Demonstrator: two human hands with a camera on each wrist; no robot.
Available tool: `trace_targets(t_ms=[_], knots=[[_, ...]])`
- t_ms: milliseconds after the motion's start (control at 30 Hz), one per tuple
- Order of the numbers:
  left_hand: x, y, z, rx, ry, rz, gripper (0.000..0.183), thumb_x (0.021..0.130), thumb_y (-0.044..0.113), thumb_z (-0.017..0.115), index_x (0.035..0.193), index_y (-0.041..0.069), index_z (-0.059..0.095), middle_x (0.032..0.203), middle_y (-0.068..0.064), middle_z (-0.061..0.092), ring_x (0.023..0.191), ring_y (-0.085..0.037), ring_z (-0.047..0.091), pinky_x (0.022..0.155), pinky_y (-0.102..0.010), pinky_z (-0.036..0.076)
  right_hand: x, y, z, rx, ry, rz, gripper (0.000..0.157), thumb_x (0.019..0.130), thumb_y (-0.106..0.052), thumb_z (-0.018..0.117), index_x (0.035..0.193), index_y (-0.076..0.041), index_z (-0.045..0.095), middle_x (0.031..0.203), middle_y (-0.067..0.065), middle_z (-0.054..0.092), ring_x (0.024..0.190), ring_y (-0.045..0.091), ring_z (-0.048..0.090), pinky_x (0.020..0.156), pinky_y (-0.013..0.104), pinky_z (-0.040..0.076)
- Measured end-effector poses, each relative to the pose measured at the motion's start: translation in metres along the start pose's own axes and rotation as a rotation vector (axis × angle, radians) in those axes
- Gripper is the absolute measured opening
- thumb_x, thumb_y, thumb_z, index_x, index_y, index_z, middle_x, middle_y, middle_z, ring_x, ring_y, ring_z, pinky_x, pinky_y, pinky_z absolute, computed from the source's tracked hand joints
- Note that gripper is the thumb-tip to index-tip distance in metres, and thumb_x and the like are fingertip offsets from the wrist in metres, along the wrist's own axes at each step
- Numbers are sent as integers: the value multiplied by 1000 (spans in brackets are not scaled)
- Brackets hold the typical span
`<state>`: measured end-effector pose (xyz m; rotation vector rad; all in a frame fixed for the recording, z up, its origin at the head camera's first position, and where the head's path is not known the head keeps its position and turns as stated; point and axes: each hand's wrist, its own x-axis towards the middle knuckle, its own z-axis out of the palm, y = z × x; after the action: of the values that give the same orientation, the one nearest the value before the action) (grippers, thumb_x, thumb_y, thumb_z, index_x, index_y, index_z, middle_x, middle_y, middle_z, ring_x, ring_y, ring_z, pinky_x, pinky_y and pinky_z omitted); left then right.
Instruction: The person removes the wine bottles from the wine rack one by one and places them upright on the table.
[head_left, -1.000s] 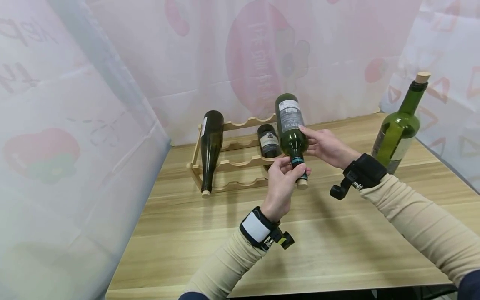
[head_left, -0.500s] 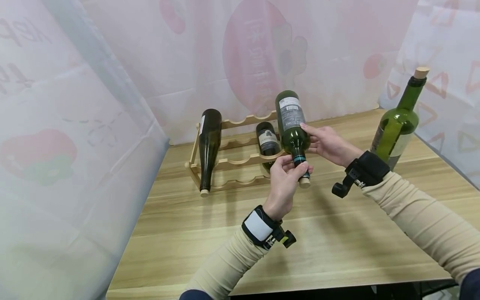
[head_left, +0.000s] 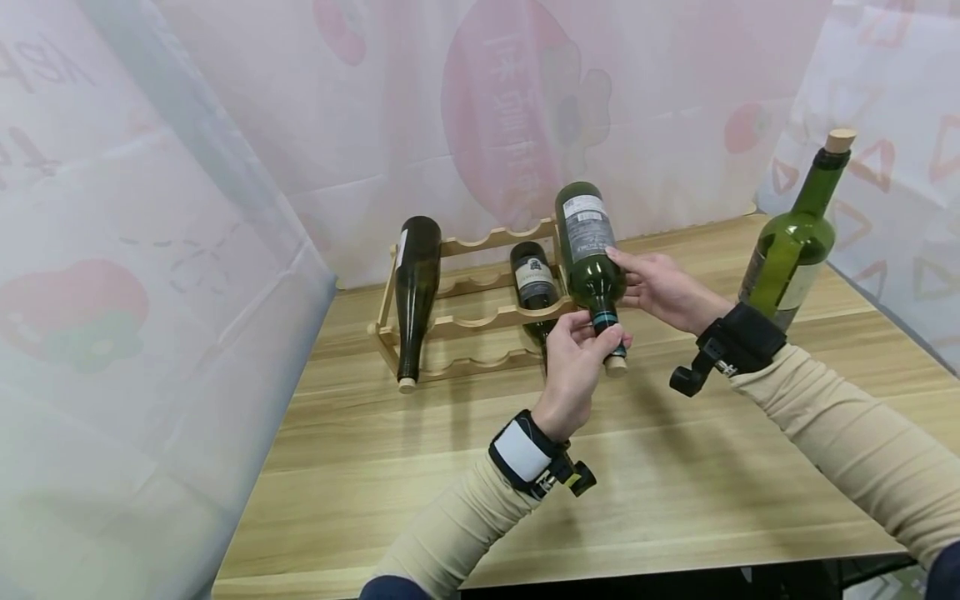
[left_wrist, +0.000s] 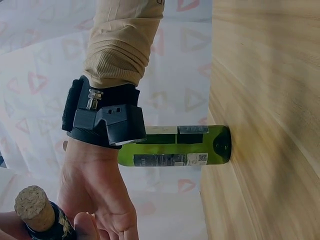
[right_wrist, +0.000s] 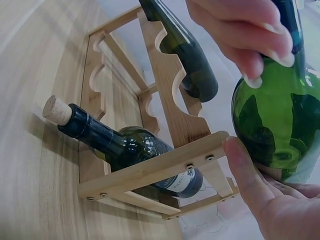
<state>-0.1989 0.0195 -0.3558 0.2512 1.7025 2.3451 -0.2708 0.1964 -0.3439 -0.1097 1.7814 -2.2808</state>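
Observation:
Both hands hold a green wine bottle (head_left: 587, 229) at the rack's right end, base up and away, corked neck towards the person. The left hand (head_left: 573, 358) pinches its neck, thumb on top. With its thumb on the label's edge, the right hand (head_left: 667, 290) grips the body near the shoulder; in the right wrist view its fingers (right_wrist: 250, 182) lie against the glass. The left wrist view shows the held bottle's cork (left_wrist: 32, 202) close up. Whether this bottle touches the wooden wine rack (head_left: 468, 321) cannot be told.
A dark wine bottle (head_left: 417, 275) lies on the rack's upper tier at left. Another labelled bottle (head_left: 534, 279) lies on the lower tier at right, cork towards the person. Upright on the table (head_left: 420, 500), a corked green bottle (head_left: 798, 242) stands behind the right wrist.
Both hands and the held bottle have shifted slightly to the right relative to the rack. More of the lower bottle's neck shows. The grips look the same.

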Motion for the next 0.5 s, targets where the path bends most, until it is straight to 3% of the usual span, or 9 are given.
trace_targets(t_ms=[267,500], knots=[[-1,-1,4,0,3,-19,39,89,-1,64,124,2,47,105,-12,62,84,-17,70,75,-26,59,-4,0,-5,2,-25,-5,49,101,-32,49,132,4,38,104,1,64,96,10,63,87,26,55],[-1,-4,9,3,2,-23,39,89,-1,65,123,3,47,106,-12,62,94,-30,71,75,-26,59,-8,0,-8,2,-15,-2,49,100,-33,50,130,4,39,102,1,65,94,10,64,85,26,55]])
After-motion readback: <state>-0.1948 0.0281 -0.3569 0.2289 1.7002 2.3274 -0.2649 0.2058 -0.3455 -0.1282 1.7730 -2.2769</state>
